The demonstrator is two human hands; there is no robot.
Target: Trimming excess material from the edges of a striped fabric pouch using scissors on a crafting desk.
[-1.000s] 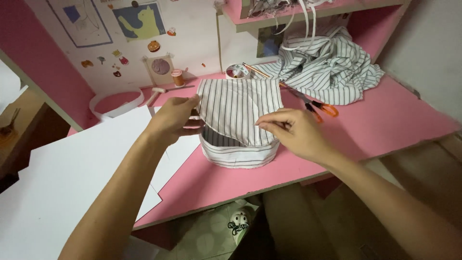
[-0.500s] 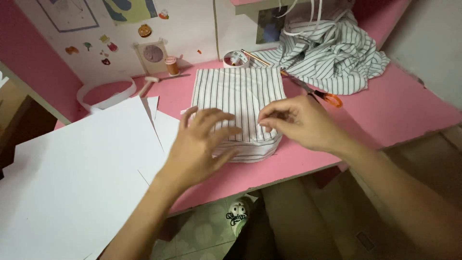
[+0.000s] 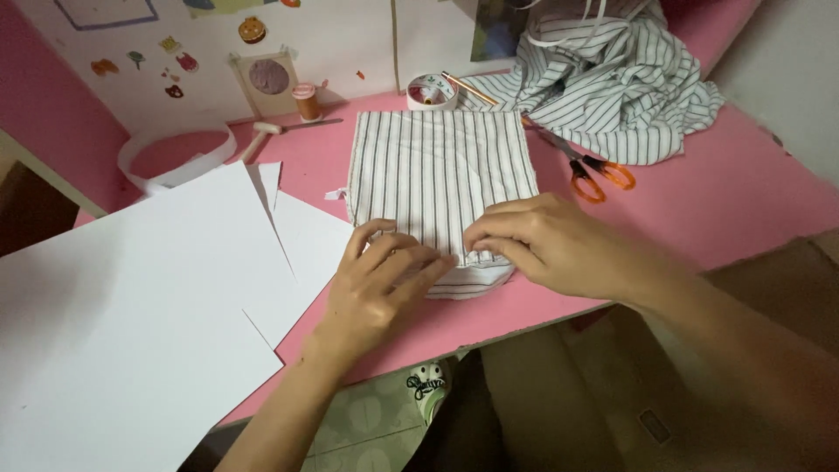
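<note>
Striped cloth (image 3: 433, 166) lies flat on the pink desk (image 3: 699, 210), near edge at the desk's front. Judged light, soft and limp, prone to shifting; best held at the hem. My left hand (image 3: 380, 280) presses the near edge, fingers half curled. My right hand (image 3: 542, 240) pinches the hem beside it, fingers narrow.

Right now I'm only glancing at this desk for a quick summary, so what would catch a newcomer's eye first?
Both hands, left hand and right hand, press on the near edge of a striped fabric piece in the middle of the pink desk. Big white paper sheets cover the left side, and orange-handled scissors lie beside a crumpled striped cloth at the back right.
</note>
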